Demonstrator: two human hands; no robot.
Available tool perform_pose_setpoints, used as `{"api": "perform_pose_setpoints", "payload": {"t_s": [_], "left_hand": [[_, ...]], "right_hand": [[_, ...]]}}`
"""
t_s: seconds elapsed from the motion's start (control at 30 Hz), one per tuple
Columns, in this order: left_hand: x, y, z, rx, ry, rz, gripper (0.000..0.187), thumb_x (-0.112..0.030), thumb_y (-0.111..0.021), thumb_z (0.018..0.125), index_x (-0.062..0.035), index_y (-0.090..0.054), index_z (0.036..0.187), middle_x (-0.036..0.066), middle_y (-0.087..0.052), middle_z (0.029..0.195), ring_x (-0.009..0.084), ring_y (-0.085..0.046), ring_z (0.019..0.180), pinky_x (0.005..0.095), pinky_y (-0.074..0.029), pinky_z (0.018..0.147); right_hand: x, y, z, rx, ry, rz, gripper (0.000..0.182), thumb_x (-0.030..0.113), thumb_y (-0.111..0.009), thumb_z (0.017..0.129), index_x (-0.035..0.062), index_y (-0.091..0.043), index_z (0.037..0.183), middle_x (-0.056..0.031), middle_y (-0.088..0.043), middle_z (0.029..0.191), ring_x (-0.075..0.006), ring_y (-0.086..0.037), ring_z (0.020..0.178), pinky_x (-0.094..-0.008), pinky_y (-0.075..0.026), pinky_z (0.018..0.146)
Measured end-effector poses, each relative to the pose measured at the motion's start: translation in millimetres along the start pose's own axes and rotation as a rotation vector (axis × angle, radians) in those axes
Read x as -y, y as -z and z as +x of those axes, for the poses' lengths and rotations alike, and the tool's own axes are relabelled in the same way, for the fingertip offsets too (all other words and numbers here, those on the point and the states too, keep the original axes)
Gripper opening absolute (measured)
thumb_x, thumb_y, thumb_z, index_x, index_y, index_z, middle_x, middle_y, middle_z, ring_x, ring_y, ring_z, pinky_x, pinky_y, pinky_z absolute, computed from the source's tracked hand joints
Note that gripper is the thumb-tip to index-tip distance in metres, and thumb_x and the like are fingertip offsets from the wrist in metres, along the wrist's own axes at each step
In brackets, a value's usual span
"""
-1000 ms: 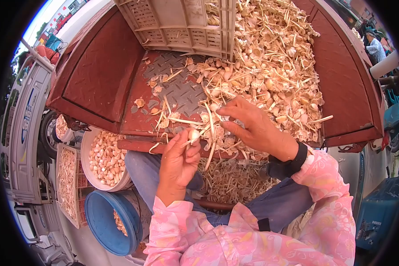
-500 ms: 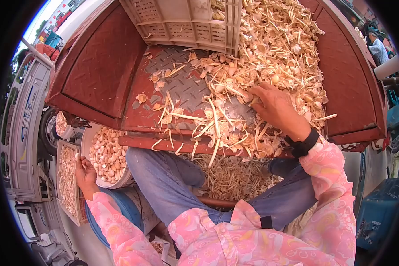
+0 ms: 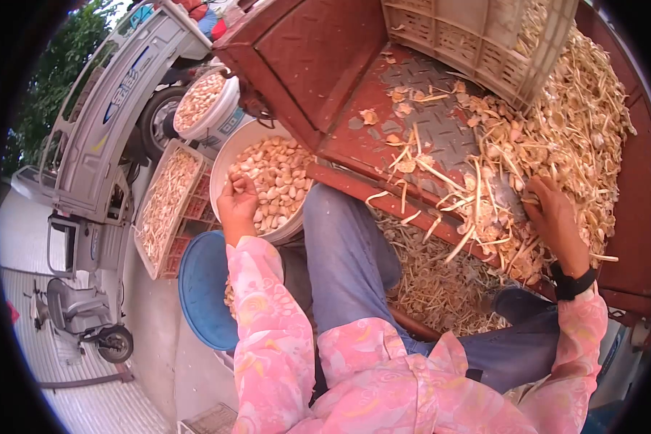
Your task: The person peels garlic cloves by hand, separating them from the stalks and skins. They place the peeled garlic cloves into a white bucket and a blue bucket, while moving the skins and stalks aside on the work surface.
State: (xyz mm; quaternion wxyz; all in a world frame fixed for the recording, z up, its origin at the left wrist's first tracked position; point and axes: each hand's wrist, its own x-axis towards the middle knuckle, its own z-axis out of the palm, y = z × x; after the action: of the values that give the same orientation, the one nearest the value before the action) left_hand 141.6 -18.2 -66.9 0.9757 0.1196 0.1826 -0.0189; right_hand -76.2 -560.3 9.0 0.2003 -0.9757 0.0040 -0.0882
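My left hand [image 3: 239, 207] is over the near left rim of a white bucket [image 3: 226, 155] full of peeled-looking garlic cloves [image 3: 276, 177]. Its fingers are curled together, and whatever they may hold is too small to make out. On the red metal truck bed [image 3: 354, 170], my right hand [image 3: 557, 220] rests at the edge of a heap of garlic skins and dry stalks [image 3: 582, 137]. The fingers of this hand bend down into the skins, hiding their tips. A black band [image 3: 573, 283] circles that wrist.
A plastic crate [image 3: 477, 40] stands tilted on the bed. Left of the bucket are a second bucket [image 3: 235, 101] of cloves, a crate [image 3: 168, 206] of garlic pieces and a blue lid-like basin [image 3: 208, 293]. Stalks [image 3: 441, 304] litter the floor between my legs. A grey three-wheeler [image 3: 134, 90] stands beyond.
The view has swung left, so everything sits further right. My left hand has moved from the crate's side to over the bucket; the pale clove at its fingertips no longer shows. My right hand stays at the heap.
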Motion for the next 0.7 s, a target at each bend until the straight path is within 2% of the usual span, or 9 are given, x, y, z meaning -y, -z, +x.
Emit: {"api": "perform_pose_setpoints", "payload": {"t_s": [0.07,0.1,0.2,0.23,0.33,0.4,0.47,0.5,0.7], "left_hand": [[9.8,-23.2,-22.1,-0.186,-0.215,0.416,0.019,-0.013,-0.053,0.092,-0.0001,-0.055,0.105,0.009,-0.059,0.092,0.0220,-0.056,0.074,0.0407,-0.050,0.078],[5.2,-26.0,-23.7,-0.243,-0.296,0.671,0.019,-0.010,-0.053,0.090,-0.0006,-0.055,0.107,0.010,-0.061,0.100,0.0205,-0.059,0.081,0.0371,-0.050,0.079],[1.4,-30.6,-30.7,-0.111,-0.532,1.033,0.021,-0.006,-0.052,0.089,-0.0012,-0.056,0.109,0.011,-0.061,0.104,0.0189,-0.061,0.086,0.0315,-0.050,0.079],[6.7,-39.0,-36.5,-0.118,-0.524,1.148,0.021,-0.003,-0.052,0.086,0.0012,-0.060,0.106,0.010,-0.064,0.099,0.0171,-0.062,0.088,0.0266,-0.050,0.076],[16.5,-35.8,-15.9,-0.063,-0.452,1.705,0.021,-0.003,-0.056,0.082,0.0021,-0.064,0.101,0.012,-0.066,0.095,0.0194,-0.064,0.087,0.0287,-0.051,0.075],[27.0,-16.1,13.7,0.128,-0.531,2.153,0.024,-0.004,-0.058,0.076,0.0002,-0.066,0.099,0.018,-0.067,0.094,0.0251,-0.065,0.089,0.0339,-0.050,0.077],[42.6,-0.8,33.3,0.214,-0.485,2.509,0.030,-0.006,-0.059,0.074,-0.0043,-0.066,0.104,0.022,-0.064,0.100,0.0305,-0.062,0.097,0.0397,-0.049,0.081],[52.9,1.9,36.4,0.200,-0.467,2.629,0.029,-0.007,-0.056,0.075,-0.0041,-0.064,0.103,0.024,-0.061,0.100,0.0360,-0.059,0.099,0.0443,-0.047,0.081],[61.7,47.1,73.0,0.259,-0.690,2.646,0.018,-0.007,-0.052,0.077,-0.0007,-0.056,0.094,0.026,-0.058,0.094,0.0430,-0.057,0.088,0.0484,-0.046,0.075]], "right_hand": [[4.8,0.9,-1.4,-0.062,0.057,-0.037,0.017,0.000,-0.060,0.075,0.0010,-0.057,0.092,-0.0175,-0.056,0.090,-0.0381,-0.057,0.081,-0.0428,-0.045,0.068],[6.0,3.3,-1.5,-0.032,0.094,-0.086,0.017,0.000,-0.059,0.076,0.0008,-0.056,0.092,-0.0177,-0.055,0.089,-0.0386,-0.057,0.078,-0.0433,-0.044,0.067],[14.8,5.1,-1.5,0.016,0.035,-0.133,0.017,-0.001,-0.059,0.077,0.0005,-0.055,0.093,-0.0180,-0.055,0.089,-0.0391,-0.056,0.076,-0.0434,-0.044,0.066],[15.5,3.2,-3.3,0.020,0.044,-0.121,0.018,-0.001,-0.058,0.076,0.0006,-0.055,0.094,-0.0180,-0.055,0.089,-0.0390,-0.056,0.077,-0.0434,-0.044,0.066],[15.9,-0.6,-1.5,0.018,0.085,-0.087,0.020,-0.003,-0.057,0.075,0.0010,-0.055,0.095,-0.0179,-0.055,0.091,-0.0388,-0.057,0.078,-0.0431,-0.044,0.066],[17.2,-1.2,-1.1,0.029,0.093,-0.037,0.022,-0.004,-0.057,0.074,0.0011,-0.055,0.095,-0.0178,-0.054,0.092,-0.0386,-0.057,0.079,-0.0427,-0.044,0.067],[16.8,-2.3,-1.6,0.025,0.090,-0.008,0.023,-0.005,-0.057,0.073,0.0011,-0.056,0.095,-0.0175,-0.054,0.093,-0.0384,-0.057,0.079,-0.0422,-0.045,0.067],[15.8,-3.5,-1.8,0.017,0.084,-0.004,0.023,-0.005,-0.057,0.073,0.0012,-0.057,0.095,-0.0172,-0.054,0.093,-0.0382,-0.057,0.079,-0.0420,-0.045,0.067],[18.5,-1.4,-2.9,0.000,0.038,0.035,0.016,-0.003,-0.058,0.077,0.0010,-0.057,0.092,-0.0162,-0.054,0.088,-0.0369,-0.057,0.078,-0.0412,-0.045,0.066]]}}
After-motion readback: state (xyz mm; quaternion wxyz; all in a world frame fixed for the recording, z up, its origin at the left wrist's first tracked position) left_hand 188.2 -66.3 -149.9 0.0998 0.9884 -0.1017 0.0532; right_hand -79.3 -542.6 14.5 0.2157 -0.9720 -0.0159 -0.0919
